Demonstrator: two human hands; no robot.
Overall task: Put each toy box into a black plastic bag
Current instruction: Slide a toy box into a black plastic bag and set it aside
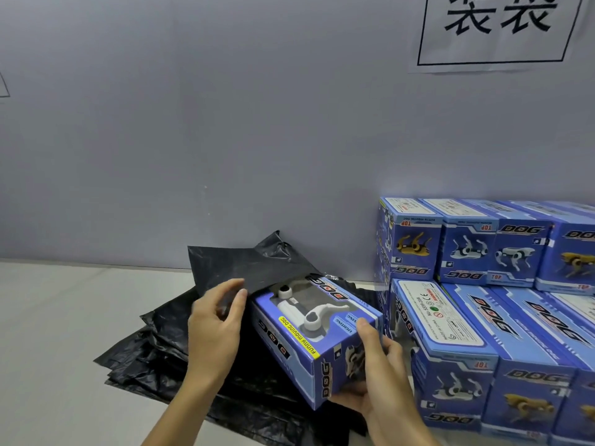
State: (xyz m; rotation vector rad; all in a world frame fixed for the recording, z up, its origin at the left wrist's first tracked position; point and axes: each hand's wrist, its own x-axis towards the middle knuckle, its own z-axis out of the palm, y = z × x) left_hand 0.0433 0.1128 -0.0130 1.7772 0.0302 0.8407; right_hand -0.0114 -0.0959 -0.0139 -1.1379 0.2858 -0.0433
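Observation:
A blue toy box [309, 342] with a clear window showing a white robot dog lies tilted at the centre, its far end inside the mouth of a black plastic bag [244, 265]. My right hand [373, 381] grips the box's near end, thumb on top and fingers underneath. My left hand [215, 329] pinches the bag's open edge beside the box's left side, holding the mouth up. Under both lies a pile of flat black bags [167, 349] on the table.
Several more blue toy boxes [502, 317] are stacked in two tiers at the right against the grey wall [225, 123]. A paper sign [495, 30] hangs at upper right. The pale table [58, 317] stretches to the left of the bags.

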